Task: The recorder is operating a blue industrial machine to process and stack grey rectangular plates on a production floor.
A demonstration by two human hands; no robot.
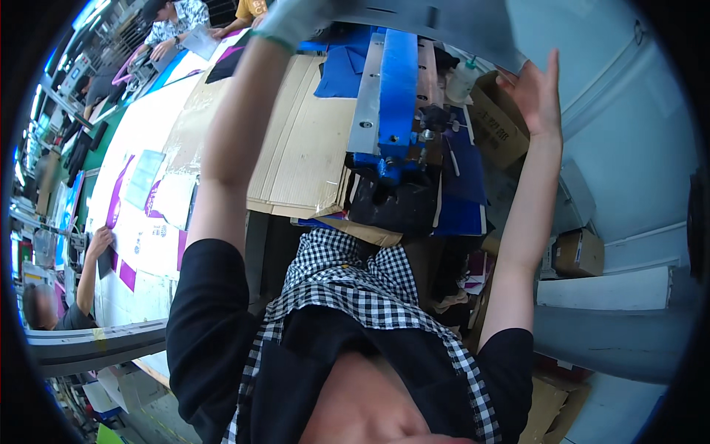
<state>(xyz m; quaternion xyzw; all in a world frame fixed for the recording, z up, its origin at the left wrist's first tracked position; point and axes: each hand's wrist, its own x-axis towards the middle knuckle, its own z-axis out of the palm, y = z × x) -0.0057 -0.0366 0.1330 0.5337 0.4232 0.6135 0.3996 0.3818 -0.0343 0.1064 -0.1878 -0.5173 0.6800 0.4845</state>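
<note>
My left hand, in a pale glove with a green cuff, is blurred at the top edge beside a grey flat panel with slots. Its fingers cannot be made out. My bare right hand is raised by the panel's lower right corner, palm toward me. One digit stands straight up, the others bend toward the corner, and no grip shows. Below the panel, a long blue metal bar lies between lighter side rails, with screws and small fittings at its near end.
Flattened cardboard covers the table left of the bar. A blue cloth lies on it. At right are a translucent bottle and a cardboard box. Other people work at a long white table on the left.
</note>
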